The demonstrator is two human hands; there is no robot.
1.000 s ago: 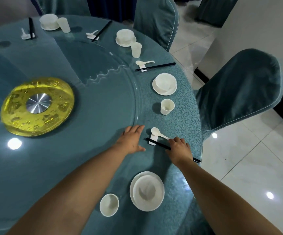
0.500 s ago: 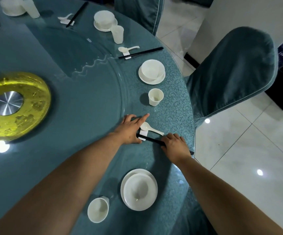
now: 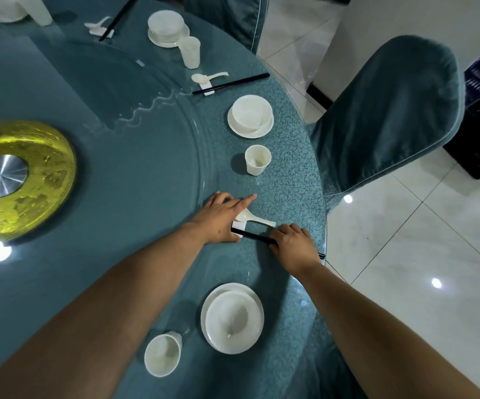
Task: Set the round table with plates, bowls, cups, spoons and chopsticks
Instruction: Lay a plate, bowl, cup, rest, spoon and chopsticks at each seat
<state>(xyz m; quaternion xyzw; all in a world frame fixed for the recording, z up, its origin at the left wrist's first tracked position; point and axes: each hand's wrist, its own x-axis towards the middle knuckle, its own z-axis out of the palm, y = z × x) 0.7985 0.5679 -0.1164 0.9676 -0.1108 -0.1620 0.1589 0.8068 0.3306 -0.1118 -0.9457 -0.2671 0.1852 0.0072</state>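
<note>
Chopsticks (image 3: 257, 238), black, pinched in right hand (image 3: 293, 246) grip; left hand (image 3: 221, 216) fingers spread beside white spoon (image 3: 254, 218).

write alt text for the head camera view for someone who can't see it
Two bare arms reach over a round teal table: the right hand grips black chopsticks lying across a white rest, while the left hand touches that rest beside a white spoon. Nearer sit a bowl on a plate and a cup.

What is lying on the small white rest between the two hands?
A white spoon and black chopsticks cross the white rest. The left hand hides the rest's near end and the spoon's bowl tip; the right hand covers the chopsticks' middle.
</note>
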